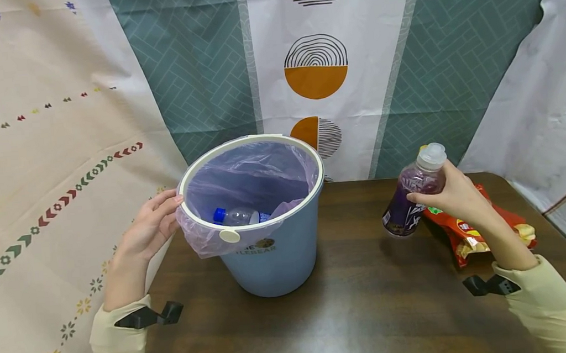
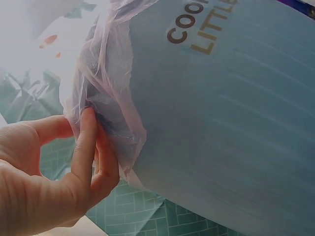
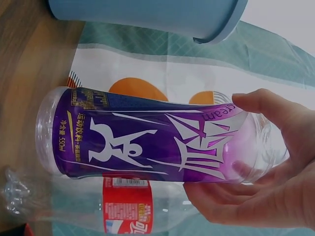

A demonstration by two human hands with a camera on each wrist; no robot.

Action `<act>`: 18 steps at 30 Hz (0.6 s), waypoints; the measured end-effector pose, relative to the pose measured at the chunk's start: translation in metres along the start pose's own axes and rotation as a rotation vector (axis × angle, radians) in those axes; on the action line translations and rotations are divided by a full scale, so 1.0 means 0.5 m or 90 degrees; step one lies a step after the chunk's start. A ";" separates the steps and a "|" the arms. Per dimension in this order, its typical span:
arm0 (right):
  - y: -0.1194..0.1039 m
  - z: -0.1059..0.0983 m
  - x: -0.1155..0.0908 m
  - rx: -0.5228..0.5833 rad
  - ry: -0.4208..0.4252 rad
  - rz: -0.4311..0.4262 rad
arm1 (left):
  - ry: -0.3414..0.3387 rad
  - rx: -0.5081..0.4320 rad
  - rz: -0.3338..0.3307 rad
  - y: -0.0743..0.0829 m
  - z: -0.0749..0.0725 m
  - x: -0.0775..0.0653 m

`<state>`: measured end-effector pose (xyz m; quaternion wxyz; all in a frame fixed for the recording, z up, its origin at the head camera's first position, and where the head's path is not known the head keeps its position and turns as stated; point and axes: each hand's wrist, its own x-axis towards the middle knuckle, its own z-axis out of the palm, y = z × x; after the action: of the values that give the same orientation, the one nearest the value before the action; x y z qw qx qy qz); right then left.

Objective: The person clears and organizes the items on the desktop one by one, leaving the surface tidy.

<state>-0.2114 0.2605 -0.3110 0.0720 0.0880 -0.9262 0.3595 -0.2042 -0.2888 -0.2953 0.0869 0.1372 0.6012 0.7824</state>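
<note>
At the left rim of a blue trash bin (image 1: 280,265), my left hand (image 1: 149,228) pinches the edge and the pinkish plastic liner (image 2: 106,98) folded over it. Inside the bin lies a clear plastic bottle (image 1: 238,217) with a blue cap. My right hand (image 1: 456,193) grips a purple-labelled drink bottle (image 1: 405,211) near its neck, fingers and thumb around opposite sides. This bottle has a whitish cap and leans with its base toward the bin. Behind it, in the right wrist view, stands a clear bottle with a red label (image 3: 128,204), mostly hidden in the head view.
A red snack bag (image 1: 467,234) lies on the dark wooden table (image 1: 354,315) beneath my right forearm. Patterned cloth (image 1: 193,56) hangs behind the table, and a cream embroidered cloth (image 1: 53,178) covers the left side.
</note>
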 end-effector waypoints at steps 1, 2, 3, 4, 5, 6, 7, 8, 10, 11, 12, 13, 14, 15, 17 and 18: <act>-0.002 0.000 0.001 0.002 -0.001 -0.002 | 0.000 -0.001 0.000 0.001 0.000 0.000; -0.004 0.000 0.002 0.002 -0.001 -0.003 | -0.001 -0.001 0.000 0.001 0.000 0.000; -0.005 0.000 0.003 0.002 0.001 -0.004 | -0.002 -0.002 0.000 0.002 0.000 0.001; -0.007 0.000 0.004 0.002 0.002 -0.005 | -0.003 -0.002 0.000 0.002 0.000 0.001; -0.008 0.000 0.004 0.005 0.002 -0.005 | -0.004 -0.001 0.001 0.002 0.000 0.001; -0.009 0.001 0.005 0.007 0.000 -0.005 | -0.005 0.001 0.001 0.002 -0.001 0.001; -0.011 0.002 0.007 0.008 -0.001 -0.005 | -0.004 0.002 0.001 0.002 -0.001 0.001; -0.012 0.003 0.007 0.010 -0.002 -0.004 | -0.005 0.005 0.002 0.002 -0.001 0.001; -0.015 0.004 0.009 0.013 -0.006 -0.001 | -0.005 0.013 0.001 0.003 0.000 0.001; -0.016 0.005 0.010 0.014 -0.007 -0.001 | -0.005 0.015 0.000 0.003 0.000 0.001; -0.018 0.007 0.011 0.014 -0.006 0.000 | -0.005 0.017 0.000 0.002 0.000 0.002; -0.020 0.008 0.012 0.015 -0.004 -0.002 | -0.006 0.019 0.000 0.002 0.000 0.002; -0.023 0.009 0.013 0.015 -0.003 -0.003 | -0.006 0.020 0.000 0.002 0.000 0.002; -0.025 0.010 0.014 0.018 0.001 -0.004 | -0.007 0.020 0.001 0.002 -0.001 0.002; -0.031 0.013 0.016 0.024 0.011 -0.005 | -0.007 0.017 0.002 0.001 -0.001 0.002; -0.034 0.015 0.017 0.027 0.017 -0.005 | -0.007 0.014 0.003 0.001 -0.002 0.002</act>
<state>-0.2166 0.2423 -0.3037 0.0837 0.0885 -0.9170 0.3798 -0.2057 -0.2895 -0.2950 0.0870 0.1438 0.6090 0.7751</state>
